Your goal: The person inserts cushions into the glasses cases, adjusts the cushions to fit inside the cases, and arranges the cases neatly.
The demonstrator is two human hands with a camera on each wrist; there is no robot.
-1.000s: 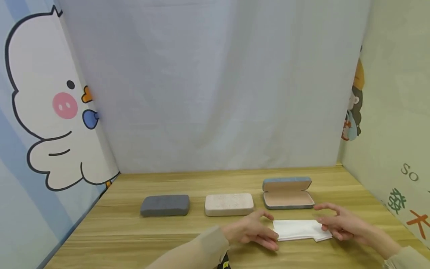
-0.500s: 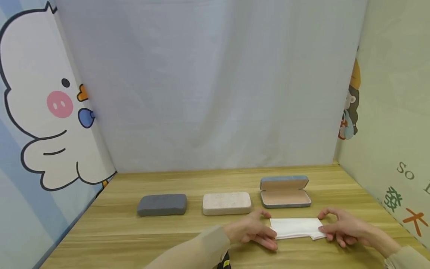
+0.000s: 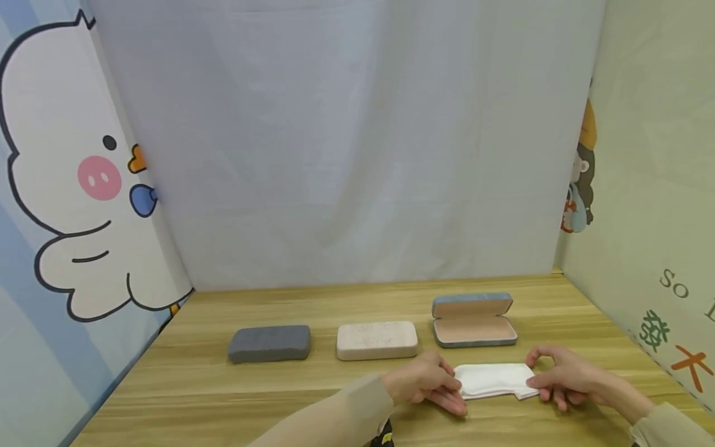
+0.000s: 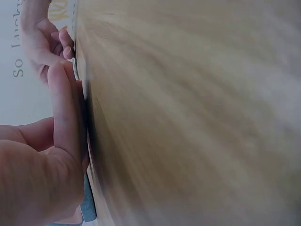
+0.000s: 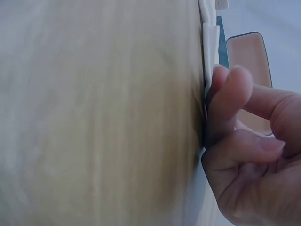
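Observation:
A folded white cloth (image 3: pixel 494 380) lies flat on the table in the head view, with a small offset corner at its near right. My left hand (image 3: pixel 424 380) pinches its left end between thumb and forefinger, the other fingers stretched low along the tabletop. At the opposite end, my right hand (image 3: pixel 575 377) grips the cloth's edge with thumb and forefinger. Just behind the cloth stands an open glasses case (image 3: pixel 475 330), blue-grey outside and pinkish inside. The right wrist view shows the cloth's edge (image 5: pixel 211 52) by the curled fingers. My left hand hides most of the cloth in the left wrist view.
Left of the open case are a closed cream glasses case (image 3: pixel 377 341) and a closed dark grey one (image 3: pixel 270 344), in a row on the wooden table (image 3: pixel 223 403). A pale curtain (image 3: pixel 335 155) hangs behind, with printed panels at both sides.
My right forefinger has come down from above the cloth onto its right end. My left fingers have closed in on the left end, whose edge now looks rounded. The cases stay put.

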